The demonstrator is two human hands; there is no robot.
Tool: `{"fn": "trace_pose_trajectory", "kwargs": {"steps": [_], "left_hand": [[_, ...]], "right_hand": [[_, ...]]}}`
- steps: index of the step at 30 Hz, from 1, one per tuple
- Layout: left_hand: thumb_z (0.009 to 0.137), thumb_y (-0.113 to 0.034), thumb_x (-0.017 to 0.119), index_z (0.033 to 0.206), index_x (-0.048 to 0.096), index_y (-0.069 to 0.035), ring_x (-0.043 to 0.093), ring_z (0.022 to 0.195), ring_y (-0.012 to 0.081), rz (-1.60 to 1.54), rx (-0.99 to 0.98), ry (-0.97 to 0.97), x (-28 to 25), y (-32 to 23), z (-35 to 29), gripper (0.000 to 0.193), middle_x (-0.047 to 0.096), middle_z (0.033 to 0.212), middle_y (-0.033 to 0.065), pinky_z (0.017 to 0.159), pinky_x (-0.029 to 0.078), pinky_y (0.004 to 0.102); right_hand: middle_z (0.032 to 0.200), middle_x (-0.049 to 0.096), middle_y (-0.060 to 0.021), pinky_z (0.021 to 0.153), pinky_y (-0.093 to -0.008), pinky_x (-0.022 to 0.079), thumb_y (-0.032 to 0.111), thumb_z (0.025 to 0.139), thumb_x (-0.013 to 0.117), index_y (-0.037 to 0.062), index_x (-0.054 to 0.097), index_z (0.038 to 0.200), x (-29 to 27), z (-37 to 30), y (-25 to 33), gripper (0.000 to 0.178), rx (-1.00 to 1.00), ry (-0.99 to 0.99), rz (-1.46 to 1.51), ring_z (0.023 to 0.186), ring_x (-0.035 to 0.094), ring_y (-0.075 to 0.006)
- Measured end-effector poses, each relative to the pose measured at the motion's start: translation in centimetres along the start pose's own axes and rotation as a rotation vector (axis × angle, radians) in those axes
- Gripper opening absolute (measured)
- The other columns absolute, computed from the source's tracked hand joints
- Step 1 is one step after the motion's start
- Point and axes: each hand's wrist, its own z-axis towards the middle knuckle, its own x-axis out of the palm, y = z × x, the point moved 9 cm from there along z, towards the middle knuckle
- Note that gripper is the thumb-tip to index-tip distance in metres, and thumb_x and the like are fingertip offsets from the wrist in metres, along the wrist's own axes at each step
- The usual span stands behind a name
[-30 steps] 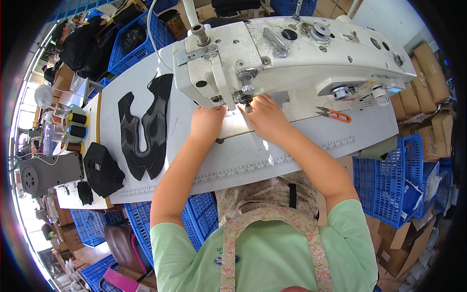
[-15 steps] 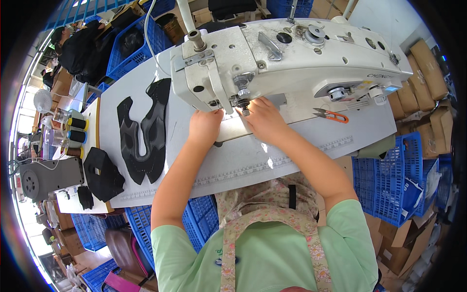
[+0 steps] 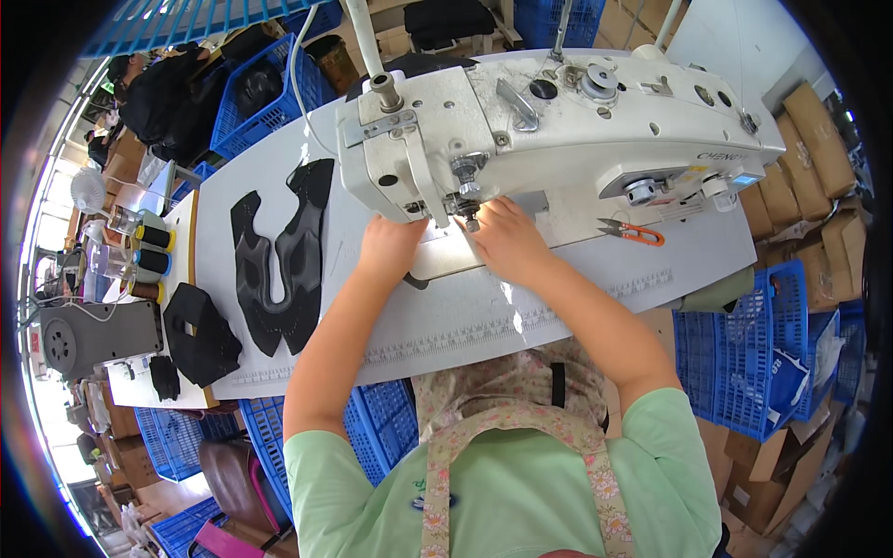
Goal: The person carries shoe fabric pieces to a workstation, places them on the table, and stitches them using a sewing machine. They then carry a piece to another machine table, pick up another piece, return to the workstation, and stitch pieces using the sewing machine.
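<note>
Sewing machine (image 3: 558, 135) sits at the far side of the grey table (image 3: 651, 260), long axis roughly left-right, needle head at the left end. Left hand (image 3: 389, 246) and right hand (image 3: 507, 240) are close together, one each side of the presser area, fingers curled. Can't tell what they grip: fingertips partly hidden, machine head blocks the view. Black U-shaped piece (image 3: 299, 279) lies left of left hand, open end pointing away from the person. Orange-handled snips (image 3: 637, 234) lie right of right hand, blades pointing left. Black folded piece (image 3: 197, 335) and thread spools (image 3: 152, 262) far left.
</note>
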Motion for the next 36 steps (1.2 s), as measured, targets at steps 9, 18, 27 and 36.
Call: {"fn": "trace_pose_trajectory", "kwargs": {"steps": [9, 18, 27, 36], "left_hand": [[0.082, -0.016, 0.059, 0.101, 0.068, -0.012, 0.062, 0.102, 0.0267, 0.095, 0.054, -0.18, -2.0, 2.4, 2.9, 0.022, 0.066, 0.107, 0.0065, 0.087, 0.048, 0.038], [0.075, -0.012, 0.059, 0.103, 0.072, -0.014, 0.066, 0.097, 0.0262, 0.69, -0.478, -0.159, -17.8, 21.2, -6.6, 0.031, 0.068, 0.112, 0.0079, 0.083, 0.052, 0.0386], [0.073, 0.001, 0.045, 0.086, 0.071, -0.001, 0.065, 0.096, 0.034, 0.275, -0.835, -0.219, -24.4, 31.3, -30.5, 0.029, 0.069, 0.096, 0.0203, 0.088, 0.049, 0.037], [0.078, -0.006, 0.056, 0.091, 0.065, -0.009, 0.058, 0.105, 0.0308, 0.585, -0.681, -0.492, -23.9, 23.2, -26.7, 0.017, 0.065, 0.106, 0.0085, 0.092, 0.044, 0.0407]], "right_hand": [[0.104, 0.055, -0.0158, 0.099, -0.0459, 0.039, 0.007, 0.076, 0.059, 0.0007, 0.061, 0.094, 1.2, -0.4, -0.3, 0.019, 0.052, -0.02, -0.06, 0.107, 0.051, -0.0335], [0.1, 0.052, -0.014, 0.099, -0.0494, 0.036, 0.007, 0.077, 0.061, 0.0063, 0.061, 0.113, 0.1, -0.6, 0.7, 0.036, -0.033, -0.002, -0.097, 0.101, 0.047, -0.0345], [0.1, 0.053, -0.0131, 0.102, -0.0491, 0.035, 0.007, 0.076, 0.062, 0.0059, 0.062, 0.112, 0.2, -0.1, 0.6, 0.036, -0.028, 0.022, -0.077, 0.108, 0.046, -0.0338], [0.101, 0.054, -0.0146, 0.103, -0.0513, 0.033, 0.008, 0.078, 0.061, 0.0058, 0.064, 0.113, -0.2, -0.6, 0.6, 0.035, -0.026, 0.002, -0.116, 0.11, 0.046, -0.0345]]}}
